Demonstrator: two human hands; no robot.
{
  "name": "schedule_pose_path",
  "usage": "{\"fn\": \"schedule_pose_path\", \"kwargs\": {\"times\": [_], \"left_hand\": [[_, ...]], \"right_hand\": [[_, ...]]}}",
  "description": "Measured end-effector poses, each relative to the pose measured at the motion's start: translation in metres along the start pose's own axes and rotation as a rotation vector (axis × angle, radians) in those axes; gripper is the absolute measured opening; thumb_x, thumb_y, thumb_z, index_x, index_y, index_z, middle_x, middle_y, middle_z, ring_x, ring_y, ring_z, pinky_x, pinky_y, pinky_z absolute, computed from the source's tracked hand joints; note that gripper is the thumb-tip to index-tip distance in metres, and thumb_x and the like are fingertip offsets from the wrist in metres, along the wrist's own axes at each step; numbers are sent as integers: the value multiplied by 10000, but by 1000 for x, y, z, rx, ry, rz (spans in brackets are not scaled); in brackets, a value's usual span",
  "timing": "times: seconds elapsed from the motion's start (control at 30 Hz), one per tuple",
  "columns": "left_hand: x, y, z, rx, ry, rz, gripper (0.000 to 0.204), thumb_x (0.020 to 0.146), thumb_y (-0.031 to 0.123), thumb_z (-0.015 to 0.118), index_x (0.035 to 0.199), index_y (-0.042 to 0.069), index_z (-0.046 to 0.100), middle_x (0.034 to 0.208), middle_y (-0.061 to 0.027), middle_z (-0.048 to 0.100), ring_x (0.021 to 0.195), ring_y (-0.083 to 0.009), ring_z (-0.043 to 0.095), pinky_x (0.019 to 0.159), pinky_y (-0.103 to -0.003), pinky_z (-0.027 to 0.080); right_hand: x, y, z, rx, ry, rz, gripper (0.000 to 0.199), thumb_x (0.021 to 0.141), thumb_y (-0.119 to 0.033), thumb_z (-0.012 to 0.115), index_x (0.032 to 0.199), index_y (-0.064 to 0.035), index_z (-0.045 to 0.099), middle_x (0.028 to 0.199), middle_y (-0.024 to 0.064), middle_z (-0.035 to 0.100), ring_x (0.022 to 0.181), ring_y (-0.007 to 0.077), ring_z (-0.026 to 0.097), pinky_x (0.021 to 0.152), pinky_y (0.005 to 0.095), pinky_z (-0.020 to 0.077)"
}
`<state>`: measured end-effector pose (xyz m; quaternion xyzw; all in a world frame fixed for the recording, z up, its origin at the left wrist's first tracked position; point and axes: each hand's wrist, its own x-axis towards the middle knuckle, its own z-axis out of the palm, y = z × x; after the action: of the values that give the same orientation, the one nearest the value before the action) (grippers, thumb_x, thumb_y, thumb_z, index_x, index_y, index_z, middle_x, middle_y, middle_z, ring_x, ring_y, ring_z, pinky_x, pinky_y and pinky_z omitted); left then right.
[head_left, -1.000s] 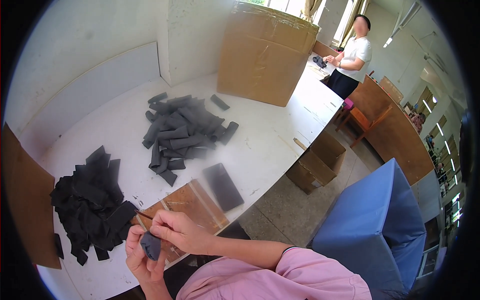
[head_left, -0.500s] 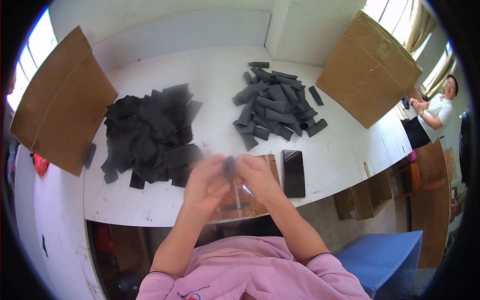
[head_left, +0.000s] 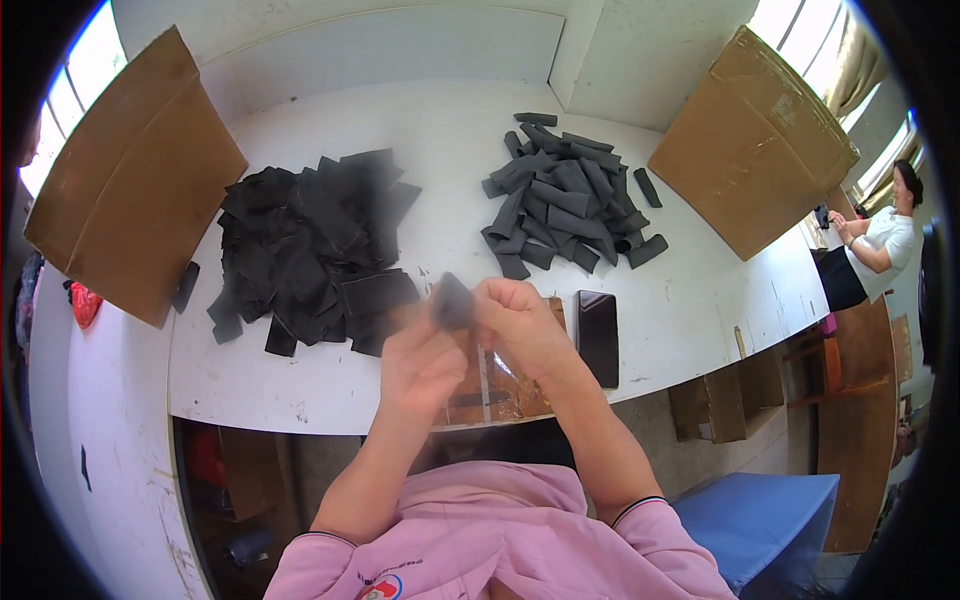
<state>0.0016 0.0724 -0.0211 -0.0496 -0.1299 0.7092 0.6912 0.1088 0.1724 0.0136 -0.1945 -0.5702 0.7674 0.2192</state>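
Note:
Both my hands meet over the near table edge, pinching one small dark grey piece (head_left: 452, 301) between them. My left hand (head_left: 420, 358) grips its lower left side and my right hand (head_left: 517, 322) grips its right side. Beyond my left hand lies a heap of flat black pieces (head_left: 312, 250). Farther right sits a pile of rolled dark grey pieces (head_left: 562, 197). Under my hands a brown wooden board (head_left: 500, 385) rests on the white table (head_left: 440, 150).
A black phone (head_left: 599, 336) lies right of the board. Cardboard pieces stand at the left (head_left: 125, 180) and back right (head_left: 755, 140). Another person (head_left: 870, 245) stands at the far right. A blue seat (head_left: 770, 520) is at lower right.
The view has swung left from the far end of the table to centre on both piles. My hands have lifted the small dark piece slightly and now hold it steadier.

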Motion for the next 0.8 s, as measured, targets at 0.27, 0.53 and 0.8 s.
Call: {"fn": "schedule_pose_path", "kwargs": {"times": [0.27,0.53,0.8], "left_hand": [[2,-12,22,1238,553,197,204,821,64,510,1019,15,508,853,-59,569,501,-62,475,441,-189,382],[6,-21,50,1830,100,560,108,766,-4,560,865,-28,597,897,-52,577,766,-119,535,655,-227,459],[-2,-28,55,1101,185,652,56,790,51,579,794,3,549,861,-78,569,780,-123,519,737,-254,410]], "right_hand": [[-8,28,-8,33,146,67,229,867,-192,490,700,-37,510,578,-23,462,499,41,399,464,190,332],[-21,21,-1,-290,329,-224,165,831,-157,531,808,6,526,583,17,475,520,74,462,462,210,355],[-26,-30,22,-1297,309,-743,282,722,-278,619,725,-15,516,634,77,493,613,208,526,488,285,408]]}}
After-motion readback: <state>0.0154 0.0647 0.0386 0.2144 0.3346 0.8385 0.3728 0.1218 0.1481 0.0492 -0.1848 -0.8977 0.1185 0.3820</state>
